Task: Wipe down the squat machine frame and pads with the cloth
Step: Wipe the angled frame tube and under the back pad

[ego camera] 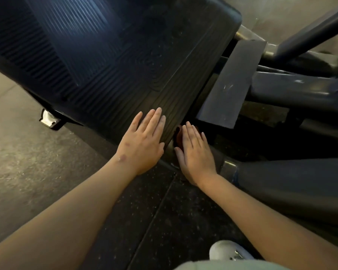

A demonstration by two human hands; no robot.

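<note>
The cloth (178, 135), dark red and mostly hidden, is seen just off the nearest corner of the squat machine's ribbed black footplate (125, 65), in the shadowed gap between that plate and the frame. It is covered by the right hand (196, 152), whose fingers (191, 133) are laid out straight and close together on top of it, not curled round it. The left hand (144, 143) is laid palm down on the same corner of the footplate, its fingers (154, 119) straight and a little spread, with nothing held. The two hands are just beside each other, parted by the footplate's edge. To the right of the footplate a flat grey plate (230, 82) is seen at a tilt, and past it thick dark grey frame tubes (291, 90); another heavy tube (291, 188) runs off to the right from beside the right wrist. Under the footplate's left edge a shiny metal foot (50, 118) is set on the floor. Speckled black rubber floor (164, 211) is spread on the near side of the footplate, and a white shoe (227, 250) is seen there.
</note>
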